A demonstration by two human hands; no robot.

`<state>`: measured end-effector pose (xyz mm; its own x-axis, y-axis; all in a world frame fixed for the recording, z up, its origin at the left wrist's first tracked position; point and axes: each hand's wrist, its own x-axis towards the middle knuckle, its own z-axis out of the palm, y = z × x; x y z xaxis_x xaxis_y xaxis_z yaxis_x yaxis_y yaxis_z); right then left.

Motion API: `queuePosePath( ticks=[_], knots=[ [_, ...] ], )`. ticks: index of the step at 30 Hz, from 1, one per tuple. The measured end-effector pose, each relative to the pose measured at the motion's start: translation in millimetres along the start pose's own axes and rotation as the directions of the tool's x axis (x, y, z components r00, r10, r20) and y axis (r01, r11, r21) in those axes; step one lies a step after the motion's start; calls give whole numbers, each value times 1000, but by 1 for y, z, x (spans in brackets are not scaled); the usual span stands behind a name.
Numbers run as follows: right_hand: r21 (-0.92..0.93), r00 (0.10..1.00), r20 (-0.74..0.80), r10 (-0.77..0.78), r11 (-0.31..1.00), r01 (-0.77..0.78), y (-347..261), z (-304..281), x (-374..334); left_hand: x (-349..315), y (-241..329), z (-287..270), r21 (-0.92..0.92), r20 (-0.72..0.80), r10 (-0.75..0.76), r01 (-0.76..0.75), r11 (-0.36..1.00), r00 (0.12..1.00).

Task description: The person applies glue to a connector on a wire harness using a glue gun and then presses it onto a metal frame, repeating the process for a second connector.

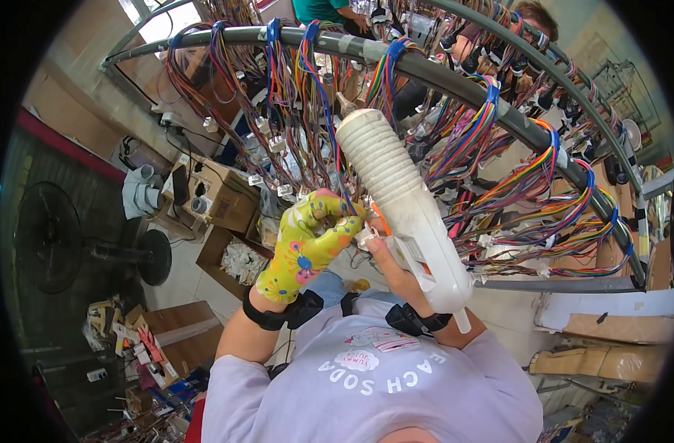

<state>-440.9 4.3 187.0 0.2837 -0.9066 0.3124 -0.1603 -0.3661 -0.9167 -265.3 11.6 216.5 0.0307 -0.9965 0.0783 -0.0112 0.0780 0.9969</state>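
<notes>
My left hand [307,244] wears a yellow flowered glove. Its fingers are curled in a pinch on thin wires [342,177], blue and red, that hang from the rack. Close beside it, my bare right hand [392,269] has its thumb on a small white plastic connector [366,236]. A white pistol-shaped tool with a ribbed barrel [385,162] and a narrow tip lies across the view in front of my right hand and wrist. It hides most of the right fingers, and whether they touch the tool cannot be seen.
A curved grey rack [455,77] carries several bundles of coloured wires. Left stand a cardboard box [222,196], an open box of white parts [242,260] and a black fan [49,236]. Beyond the rack, a person in green [318,10] and another person [536,18] are partly visible.
</notes>
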Motion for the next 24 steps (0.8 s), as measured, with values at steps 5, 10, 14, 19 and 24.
queuePosePath(
  ticks=[5,10,14,19,24],
  knots=[
    [59,1000,-18,11,998,-10,1,8,4,1,-12,5,-141,-102,69,-83,986,992],
    [-25,1000,-13,3,1000,-3,1,5,3,4,-15,12,-475,-116,-75,11,880,990],
    [0,998,22,54,999,-54,2,3,2,6,-20,2,-630,11,-69,61,774,998],
    [29,997,70,27,999,-29,8,3,1,6,-25,0,-748,95,-79,124,652,992],
    [-7,994,63,-92,996,92,20,7,-1,7,-29,-1,-624,24,-82,79,777,996]
  ],
)
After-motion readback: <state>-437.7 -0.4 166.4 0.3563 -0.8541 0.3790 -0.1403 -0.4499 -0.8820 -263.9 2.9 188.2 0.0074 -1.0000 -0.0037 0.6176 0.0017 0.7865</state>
